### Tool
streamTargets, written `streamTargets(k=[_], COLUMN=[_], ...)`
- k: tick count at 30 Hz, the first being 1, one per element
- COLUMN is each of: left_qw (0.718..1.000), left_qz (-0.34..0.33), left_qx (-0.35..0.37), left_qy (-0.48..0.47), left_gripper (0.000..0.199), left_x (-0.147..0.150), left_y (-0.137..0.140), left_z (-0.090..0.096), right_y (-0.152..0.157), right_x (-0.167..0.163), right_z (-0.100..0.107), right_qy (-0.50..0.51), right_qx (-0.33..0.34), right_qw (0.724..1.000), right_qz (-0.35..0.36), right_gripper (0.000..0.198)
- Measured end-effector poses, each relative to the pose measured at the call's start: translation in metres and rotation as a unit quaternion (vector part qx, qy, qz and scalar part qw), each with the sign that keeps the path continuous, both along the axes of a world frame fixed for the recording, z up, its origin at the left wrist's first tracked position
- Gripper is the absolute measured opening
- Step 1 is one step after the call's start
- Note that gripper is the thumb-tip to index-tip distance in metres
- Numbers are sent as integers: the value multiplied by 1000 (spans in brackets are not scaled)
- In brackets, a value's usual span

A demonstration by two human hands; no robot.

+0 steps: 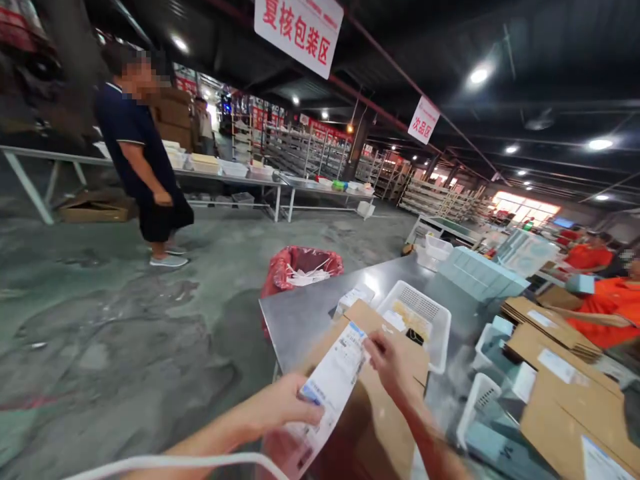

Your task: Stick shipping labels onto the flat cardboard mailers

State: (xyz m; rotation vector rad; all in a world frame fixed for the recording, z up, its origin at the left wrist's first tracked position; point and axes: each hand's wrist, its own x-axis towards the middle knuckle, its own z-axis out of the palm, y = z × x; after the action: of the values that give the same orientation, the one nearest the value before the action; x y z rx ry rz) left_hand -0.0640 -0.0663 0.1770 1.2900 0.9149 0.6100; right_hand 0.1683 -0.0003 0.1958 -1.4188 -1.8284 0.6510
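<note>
A long white strip of printed shipping labels (333,380) with blue marks and barcodes stretches between my two hands. My left hand (295,403) is closed on its left edge, thumb on top. At the upper right edge, the pinched fingers of my right hand (393,367) grip the strip near its far end. Beneath the labels is a brown cardboard box (400,407), partly covered by the strip and my right arm. Just beyond it, a white perforated basket (437,313) holds yellowish items and a black clip.
The metal table (295,323) has a red-lined bin (280,270) with paper scraps beyond its left corner. Flattened cartons (570,393) and light-blue boxes (480,273) lie to the right. A person (137,147) stands across the floor; people in orange sit at far right.
</note>
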Motion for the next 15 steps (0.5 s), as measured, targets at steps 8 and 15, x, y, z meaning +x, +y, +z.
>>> streamTargets(k=[8,15], left_qw=[998,995], left_qz=[-33,-45], left_qx=[21,84], left_qy=[-53,-26], left_gripper=[13,15], left_x=[-19,-31], left_y=[13,18], left_z=[-8,16], right_y=[-66,-64], right_x=[-70,-82], right_z=[8,20], right_qy=[-225,-95], right_qx=[61,-56], right_qw=[969,992], right_qz=[82,61], right_gripper=[24,34])
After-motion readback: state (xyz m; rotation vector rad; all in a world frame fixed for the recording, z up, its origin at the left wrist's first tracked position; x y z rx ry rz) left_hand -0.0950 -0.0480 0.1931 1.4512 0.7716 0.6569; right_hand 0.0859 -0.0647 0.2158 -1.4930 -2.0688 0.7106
